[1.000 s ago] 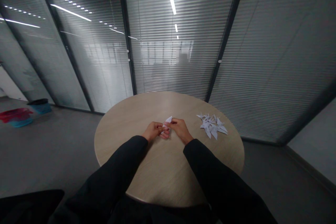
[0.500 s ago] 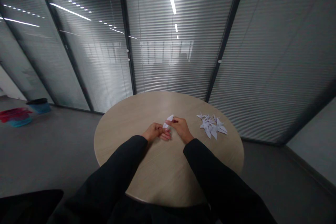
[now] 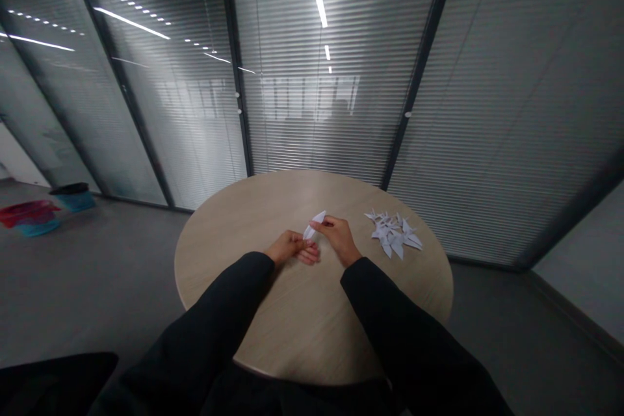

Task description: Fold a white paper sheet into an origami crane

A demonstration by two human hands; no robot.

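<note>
Drawn slightly apart since a moment ago, the right hand (image 3: pixel 338 238) pinches a folded white paper (image 3: pixel 316 225) — the open left hand (image 3: pixel 290 246) just beside it, a paper pile (image 3: pixel 394 233) on the round table (image 3: pixel 302 331).

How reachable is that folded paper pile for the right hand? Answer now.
Probably yes: the right hand lies near the folded paper pile, with only tabletop between, though it pinches a paper piece.

The folded paper (image 3: pixel 316 225) is white, the round table (image 3: pixel 273 208) pale tan with fine wood grain, the sleeves (image 3: pixel 390 312) black, the blinds (image 3: pixel 312 136) grey-striped.
</note>
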